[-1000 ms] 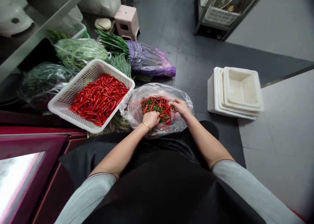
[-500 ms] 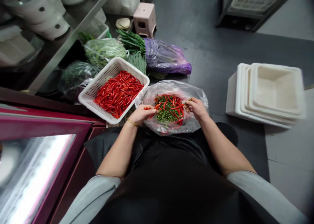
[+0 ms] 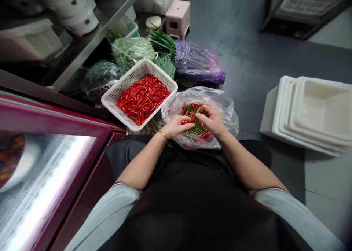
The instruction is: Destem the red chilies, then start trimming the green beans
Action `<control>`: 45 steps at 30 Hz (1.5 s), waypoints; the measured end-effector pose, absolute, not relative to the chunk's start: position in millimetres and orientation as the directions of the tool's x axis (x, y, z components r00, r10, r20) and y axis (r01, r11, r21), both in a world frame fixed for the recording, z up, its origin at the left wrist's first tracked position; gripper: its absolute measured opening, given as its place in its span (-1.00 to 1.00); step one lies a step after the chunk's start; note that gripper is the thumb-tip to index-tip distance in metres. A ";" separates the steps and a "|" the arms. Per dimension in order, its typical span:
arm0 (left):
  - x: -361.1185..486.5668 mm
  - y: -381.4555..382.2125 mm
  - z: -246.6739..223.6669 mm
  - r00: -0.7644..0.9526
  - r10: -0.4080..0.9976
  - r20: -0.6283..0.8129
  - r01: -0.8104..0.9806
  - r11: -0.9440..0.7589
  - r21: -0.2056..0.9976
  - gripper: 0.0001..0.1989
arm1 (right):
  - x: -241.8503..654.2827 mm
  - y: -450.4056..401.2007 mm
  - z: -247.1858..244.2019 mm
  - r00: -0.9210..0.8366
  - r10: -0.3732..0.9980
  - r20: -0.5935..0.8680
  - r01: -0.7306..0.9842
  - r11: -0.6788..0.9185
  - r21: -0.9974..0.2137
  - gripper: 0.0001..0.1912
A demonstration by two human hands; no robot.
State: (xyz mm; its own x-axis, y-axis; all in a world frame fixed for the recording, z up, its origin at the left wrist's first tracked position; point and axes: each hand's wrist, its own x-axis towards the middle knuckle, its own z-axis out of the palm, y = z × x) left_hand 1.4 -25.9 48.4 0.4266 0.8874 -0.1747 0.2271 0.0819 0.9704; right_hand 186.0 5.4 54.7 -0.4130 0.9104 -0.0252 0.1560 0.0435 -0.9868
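My left hand (image 3: 175, 126) is closed around a few red chili peppers (image 3: 187, 121), whose ends stick out past the thumb and fingers. Close against it, my right hand (image 3: 211, 120) pinches with bent fingers at the tips of the left; what lies in that pinch is hidden. Both hands are over a clear plastic bag (image 3: 229, 110) that lies open in front of my lap. Inside the bag are green chili stems (image 3: 198, 130) and more red chilies. Left of the bag stands a white perforated basket (image 3: 112, 100) holding a heap of red chilies (image 3: 144, 97).
Behind the basket lie bagged greens (image 3: 133, 51) and a purple bag (image 3: 198, 62) of long green stalks. A pink stool (image 3: 178, 18) stands farther back. Stacked white tubs (image 3: 283, 111) are at right, a metal shelf (image 3: 96, 38) and glass-fronted cabinet (image 3: 90, 133) at left.
My right hand has moved left, from the bag's right side to the left hand's fingertips. A red chili showed at its fingers before. The whole view has shifted somewhat to the left.
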 end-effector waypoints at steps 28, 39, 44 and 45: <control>47.9 -7.8 -37.9 0.063 0.792 -0.607 -0.237 0.603 0.762 -0.67 | 190.9 6.8 -25.7 -0.499 0.811 -0.306 0.854 0.402 -0.329 -0.66; 29.7 -13.8 -50.2 -0.272 0.818 -0.506 -0.340 0.410 0.846 -0.87 | 146.9 42.5 -35.8 -0.667 0.720 -0.192 0.745 0.636 -0.202 -0.64; 25.5 -12.4 -45.5 -0.248 0.819 -0.517 -0.317 0.435 0.842 -0.87 | 172.4 59.8 -35.1 -0.703 0.704 -0.104 0.697 0.652 -0.299 -0.73; 27.5 -11.4 -45.7 -0.232 0.834 -0.500 -0.285 0.433 0.855 -0.84 | 184.5 59.2 -34.8 -0.664 0.745 -0.068 0.709 0.598 -0.375 -0.77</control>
